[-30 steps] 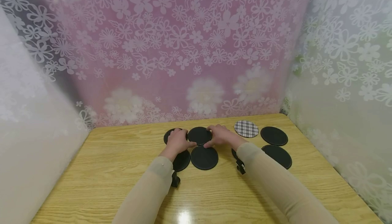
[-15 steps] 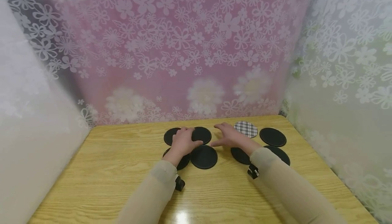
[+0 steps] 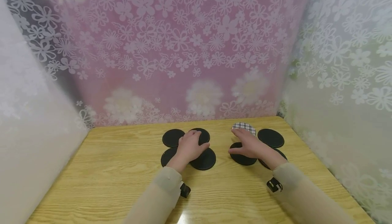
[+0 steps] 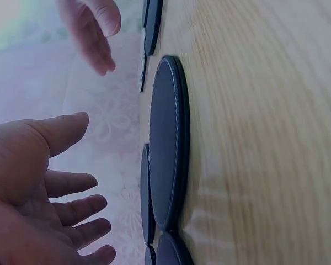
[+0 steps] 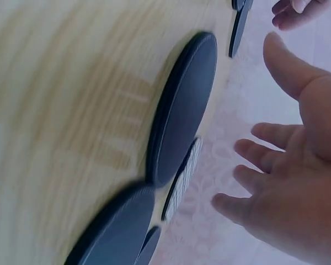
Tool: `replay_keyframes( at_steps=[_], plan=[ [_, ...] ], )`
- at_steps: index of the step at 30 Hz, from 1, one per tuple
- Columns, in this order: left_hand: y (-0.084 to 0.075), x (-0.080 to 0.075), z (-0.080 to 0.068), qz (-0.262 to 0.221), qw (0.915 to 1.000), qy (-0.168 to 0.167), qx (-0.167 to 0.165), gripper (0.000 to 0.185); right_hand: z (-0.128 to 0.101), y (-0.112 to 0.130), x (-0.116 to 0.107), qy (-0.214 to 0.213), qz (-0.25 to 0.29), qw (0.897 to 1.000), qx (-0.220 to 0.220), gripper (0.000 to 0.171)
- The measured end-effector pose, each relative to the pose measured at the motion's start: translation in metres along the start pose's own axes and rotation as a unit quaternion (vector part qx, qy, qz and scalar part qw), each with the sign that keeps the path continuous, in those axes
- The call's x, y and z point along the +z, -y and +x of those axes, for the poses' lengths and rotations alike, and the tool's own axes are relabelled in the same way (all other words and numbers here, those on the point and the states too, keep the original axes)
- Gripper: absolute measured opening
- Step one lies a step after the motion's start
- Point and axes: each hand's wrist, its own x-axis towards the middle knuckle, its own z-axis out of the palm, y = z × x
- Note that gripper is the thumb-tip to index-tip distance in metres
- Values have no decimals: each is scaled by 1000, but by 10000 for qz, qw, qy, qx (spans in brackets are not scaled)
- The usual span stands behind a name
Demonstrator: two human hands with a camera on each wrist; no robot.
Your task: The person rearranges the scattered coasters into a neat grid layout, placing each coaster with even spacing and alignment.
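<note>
Round black coasters with stitched edges lie in two groups on a wooden table. My left hand (image 3: 190, 147) hovers with relaxed fingers over the left group, partly hiding the back black coaster (image 3: 204, 134) and the front black coaster (image 3: 204, 160). In the left wrist view, a gap separates its fingers (image 4: 81, 210) from the nearest coaster (image 4: 164, 143). Above the right group, my right hand (image 3: 249, 145) is held open over a black coaster (image 3: 242, 158) and partly covers a plaid-faced coaster (image 3: 244, 126). The right wrist view shows that palm (image 5: 303, 193) holding nothing.
Further black coasters lie at the left group's outer side, one at the back (image 3: 173, 138) and one in front (image 3: 167, 156). Another black coaster (image 3: 271, 138) is at the back right. A flowered curtain (image 3: 196, 64) hangs behind the table (image 3: 116, 176).
My right hand has left the left group and moved right, over the other group. The left hand has shifted slightly right and nearer. The coasters keep their places.
</note>
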Motion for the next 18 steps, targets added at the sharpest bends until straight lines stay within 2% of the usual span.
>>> replay_keyframes(
  at_steps=[10,18],
  plan=[
    [-24,7,-4,76,9995,139,255,75,-35,-27,-9,95,111,9998,106,103],
    [-44,21,-5,137,9988,149,443,72,-56,-37,-13,355,412,9983,204,106]
  ],
)
